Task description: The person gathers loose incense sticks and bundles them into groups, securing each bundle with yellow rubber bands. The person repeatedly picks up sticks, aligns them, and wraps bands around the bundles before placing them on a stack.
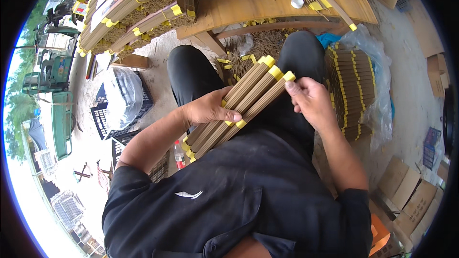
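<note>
Several bundles of thin brown incense sticks (pixel 253 96) lie slanted side by side across my lap, with yellow bands at their ends and middles. Around the middle of them wraps my left hand (pixel 209 107), its thumb pressed over the top. My right hand (pixel 313 102) is closed, thumb and bent fingers at the yellow upper end of the rightmost bundle (pixel 289 76). The parts of the bundles under my left palm are hidden.
A wooden table (pixel 229 7) stands ahead, with loose sticks and a small white round object (pixel 297 2). Stacked bundles (pixel 129 9) rise at its left; more bundles (pixel 354 86) stand right of my knee, partly in clear plastic. A black crate (pixel 100 107) and bottle (pixel 179 155) are left.
</note>
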A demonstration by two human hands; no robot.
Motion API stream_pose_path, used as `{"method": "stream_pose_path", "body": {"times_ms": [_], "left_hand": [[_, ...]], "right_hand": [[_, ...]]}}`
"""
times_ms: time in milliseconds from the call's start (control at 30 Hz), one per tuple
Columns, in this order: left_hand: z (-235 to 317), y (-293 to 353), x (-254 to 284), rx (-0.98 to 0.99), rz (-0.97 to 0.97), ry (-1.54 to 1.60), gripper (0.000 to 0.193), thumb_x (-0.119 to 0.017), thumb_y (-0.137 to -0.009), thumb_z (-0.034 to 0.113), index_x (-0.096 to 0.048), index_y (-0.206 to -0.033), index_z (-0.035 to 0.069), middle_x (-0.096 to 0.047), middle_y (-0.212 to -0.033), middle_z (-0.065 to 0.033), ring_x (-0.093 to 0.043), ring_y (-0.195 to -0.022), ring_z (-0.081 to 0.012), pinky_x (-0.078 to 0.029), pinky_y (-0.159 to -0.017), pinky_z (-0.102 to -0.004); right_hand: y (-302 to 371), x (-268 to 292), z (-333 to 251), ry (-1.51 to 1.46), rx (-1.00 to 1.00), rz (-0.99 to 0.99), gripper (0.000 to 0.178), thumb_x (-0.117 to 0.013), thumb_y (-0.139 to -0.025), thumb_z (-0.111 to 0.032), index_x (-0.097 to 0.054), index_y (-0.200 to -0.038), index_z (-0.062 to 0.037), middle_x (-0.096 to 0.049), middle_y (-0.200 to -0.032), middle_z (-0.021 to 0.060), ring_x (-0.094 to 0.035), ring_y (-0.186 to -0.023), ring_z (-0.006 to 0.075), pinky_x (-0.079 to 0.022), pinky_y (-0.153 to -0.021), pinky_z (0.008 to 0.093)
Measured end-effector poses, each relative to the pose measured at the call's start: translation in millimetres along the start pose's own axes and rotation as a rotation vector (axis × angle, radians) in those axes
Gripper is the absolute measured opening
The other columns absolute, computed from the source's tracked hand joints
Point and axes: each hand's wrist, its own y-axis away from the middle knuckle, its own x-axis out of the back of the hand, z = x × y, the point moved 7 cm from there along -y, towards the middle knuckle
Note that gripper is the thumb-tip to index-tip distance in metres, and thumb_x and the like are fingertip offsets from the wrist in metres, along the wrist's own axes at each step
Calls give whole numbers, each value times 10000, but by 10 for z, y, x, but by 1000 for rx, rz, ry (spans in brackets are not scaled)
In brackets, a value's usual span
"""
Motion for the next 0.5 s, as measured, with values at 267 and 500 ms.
{"method": "stream_pose_path", "body": {"times_ms": [267, 500], "left_hand": [[62, -19, -82, 20, -38, 20, 1097, -919, -786, 339, -268, -1583, -41, -556, -1435, -161, -497, -1363, -257, -358, -1177, -370], [70, -55, -171, 41, -143, -120, 1133, -937, -763, 345, -258, -1583, -45, -531, -1471, -171, -454, -1408, -260, -333, -1195, -372]], "right_hand": [[6, 40, -199, 228, 206, -19, 396, -778, -943, -293, -628, -775, 33, -589, -612, 93, -487, -583, 99, -455, -555, 327], [-410, 120, -154, -300, 576, -272, 669, -320, -1118, -498, -328, -1594, -28, -342, -1651, 148, -296, -1542, 272, -257, -1237, 425]]}}
